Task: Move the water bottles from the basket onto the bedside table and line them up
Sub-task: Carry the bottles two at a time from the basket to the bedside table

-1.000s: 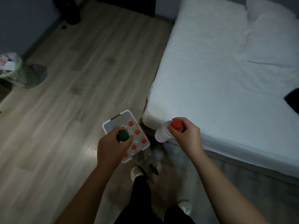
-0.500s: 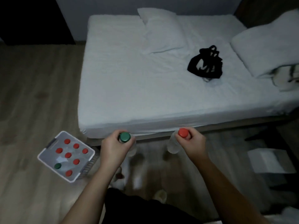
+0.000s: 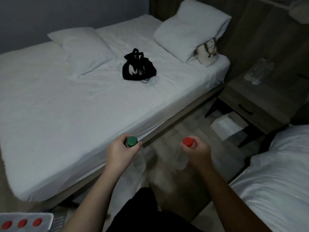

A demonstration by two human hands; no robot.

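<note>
A bedside table (image 3: 270,97) stands at middle right, up and right of both hands. The basket (image 3: 26,216) is at lower left. At centre, the left hand (image 3: 120,153) grasps an upright green-capped bottle (image 3: 132,141). The nearer right hand (image 3: 195,151) grasps a red-capped bottle (image 3: 188,141).

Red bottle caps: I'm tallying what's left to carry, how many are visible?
4. One red cap tops the water bottle in the right hand; three sit in the basket at bottom left, which is cropped, so more may be hidden.
</note>
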